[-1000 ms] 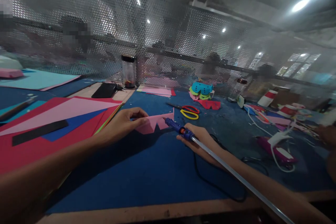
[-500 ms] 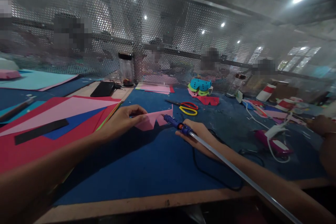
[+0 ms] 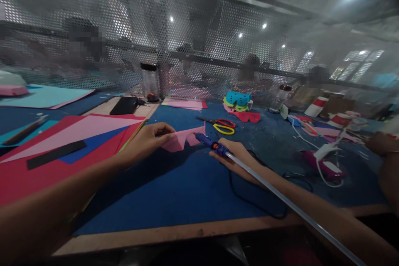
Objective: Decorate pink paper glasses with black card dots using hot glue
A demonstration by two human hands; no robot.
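Between the thumb and fingers of my left hand [image 3: 157, 139] is the left end of a pink paper mask [image 3: 177, 141], cut with a notch along its lower edge. My right hand [image 3: 235, 156] grips a blue hot glue gun [image 3: 213, 144], its tip at the right part of the pink paper. A long clear glue stick [image 3: 280, 199] runs out of the gun's rear, over my right forearm. Just beyond lie scissors [image 3: 222, 124] with one red and one yellow handle. Past them sit a flat red paper mask [image 3: 247, 116] and a stack topped by a blue mask [image 3: 238, 98].
Coloured paper sheets [image 3: 93, 126] and a black strip [image 3: 56, 154] lie at left. A black phone [image 3: 124, 105] and a jar [image 3: 150, 82] stand farther back. At right are a magenta power strip [image 3: 322, 165], cables and another person's hand [image 3: 382, 147]. A perforated metal screen [image 3: 199, 29] closes the rear.
The view has shifted slightly. Both hands keep their hold, and the glue gun's tip stays at the pink paper, with hardly any movement between them.
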